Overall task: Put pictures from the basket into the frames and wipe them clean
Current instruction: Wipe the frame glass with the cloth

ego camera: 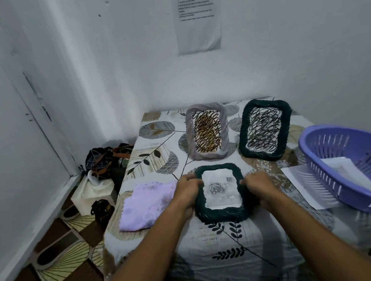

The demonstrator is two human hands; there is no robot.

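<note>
Centre of view: dark green frame [220, 193] with a rose picture [221, 189] lies on the table [194, 246]. Left hand [187, 193] and right hand [258, 184] grip its side rails, fingers curled. Frame likely rigid, light; picture flimsy. Hold the rails.

both arms reach forward, left hand [187, 188] and right hand [259, 186] gripping (fingers curled).

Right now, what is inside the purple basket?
In the purple basket, white paper sheets show through its open top. Its near wall hides their lower part, so their number and any print remain unclear.
</note>
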